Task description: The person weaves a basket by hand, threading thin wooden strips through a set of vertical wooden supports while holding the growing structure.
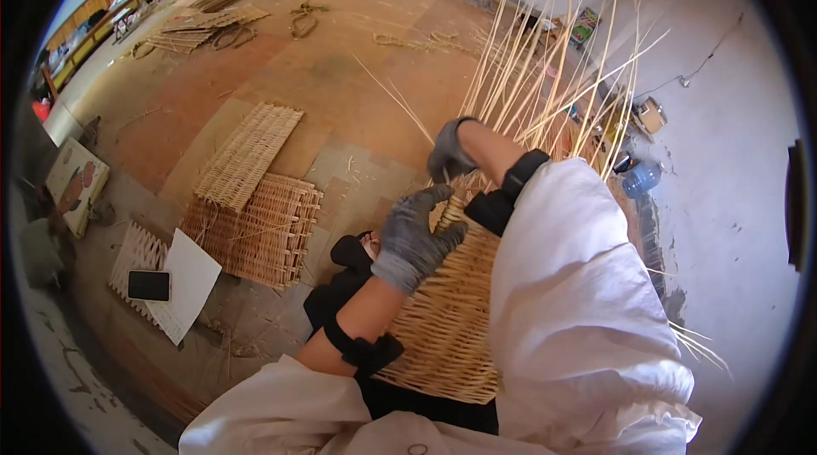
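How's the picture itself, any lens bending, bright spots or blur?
Head view: fisheye bending inside a black surround; head view: bright light on the right sleeve, folds readable; head view: left hand and woven panel fairly clear, right hand darker, fingers indistinct.

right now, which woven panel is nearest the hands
The panel between the white sleeves, touching the left hand; the other panels lie on the floor, farther left.

The right sleeve (pixel 579 268) hides one side of the woven panel (pixel 442 319); the right hand (pixel 449 155) is too dark and blurred to show its grip; tall stalks (pixel 562 46) run off the top edge; clutter (pixel 624 162) along the wall is too small to tell
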Tool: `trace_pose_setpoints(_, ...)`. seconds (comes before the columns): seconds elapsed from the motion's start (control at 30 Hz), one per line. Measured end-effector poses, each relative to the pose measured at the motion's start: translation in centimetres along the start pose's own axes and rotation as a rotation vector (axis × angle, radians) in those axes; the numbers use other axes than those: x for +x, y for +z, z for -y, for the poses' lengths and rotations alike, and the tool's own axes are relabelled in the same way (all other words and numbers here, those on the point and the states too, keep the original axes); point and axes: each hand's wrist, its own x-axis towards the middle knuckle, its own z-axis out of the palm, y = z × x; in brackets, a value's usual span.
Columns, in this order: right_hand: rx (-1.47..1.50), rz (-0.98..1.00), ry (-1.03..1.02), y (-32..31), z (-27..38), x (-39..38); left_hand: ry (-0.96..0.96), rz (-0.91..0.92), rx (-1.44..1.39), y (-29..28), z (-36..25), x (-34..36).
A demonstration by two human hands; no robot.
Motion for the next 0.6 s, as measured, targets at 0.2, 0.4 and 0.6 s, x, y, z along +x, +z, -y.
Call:
trace_pose_setpoints(0.2, 0.84, -1.567, -0.401, 7.9, 16.8, -9.6, -0.261, 0.206, -0.554, -1.3, 4.5, 0.7)
trace_pose_setpoints(0.4, 1.156, -1.895, -0.959, 22.6, 12.2, -8.1, -0.175, 0.301, -0.65, 0.7, 0.8, 1.3)
trace_pose_setpoints(0.6, 1.343, -2.054, -0.162, 21.6, 13.9, -10.3, 0.396, 0.378, 0.853, 3.1, -5.6, -0.6)
